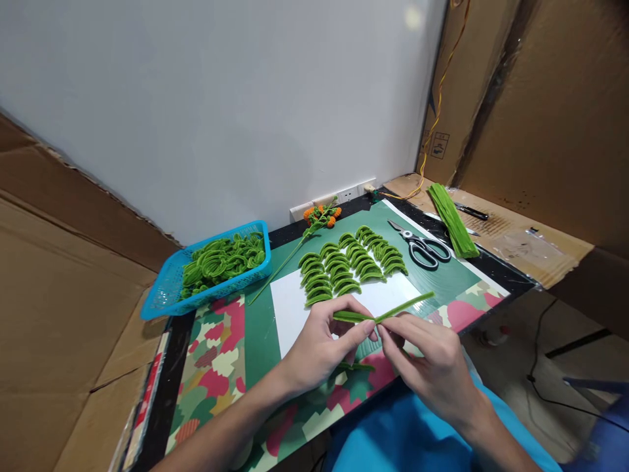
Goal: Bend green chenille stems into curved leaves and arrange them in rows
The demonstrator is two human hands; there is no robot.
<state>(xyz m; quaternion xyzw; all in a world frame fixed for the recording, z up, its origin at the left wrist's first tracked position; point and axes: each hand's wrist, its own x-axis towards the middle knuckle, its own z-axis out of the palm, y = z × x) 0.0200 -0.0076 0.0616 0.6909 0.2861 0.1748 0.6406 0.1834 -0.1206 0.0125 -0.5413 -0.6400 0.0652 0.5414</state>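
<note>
Both hands meet over the front of the table, pinching green pipe cleaners. My left hand [339, 334] has thumb and fingers closed on a folded green pipe cleaner [350, 316]. Its tip meets my right hand [422, 347], which pinches at the same joint. From there a straight length of pipe cleaner [410, 304] sticks out up and to the right. Below my left hand lies another green piece [361, 367], partly hidden. Beyond the hands, curved green leaf shapes [339, 269] lie in several columns on a white sheet [285, 308].
A blue basket [162, 288] of coiled green pieces stands at the left. Behind the leaf shapes lies an orange-flowered stem [322, 216]. Scissors [425, 249] and a bundle of green pipe cleaners [452, 219] are on the right, near a utility knife [472, 211]. A wall backs the table.
</note>
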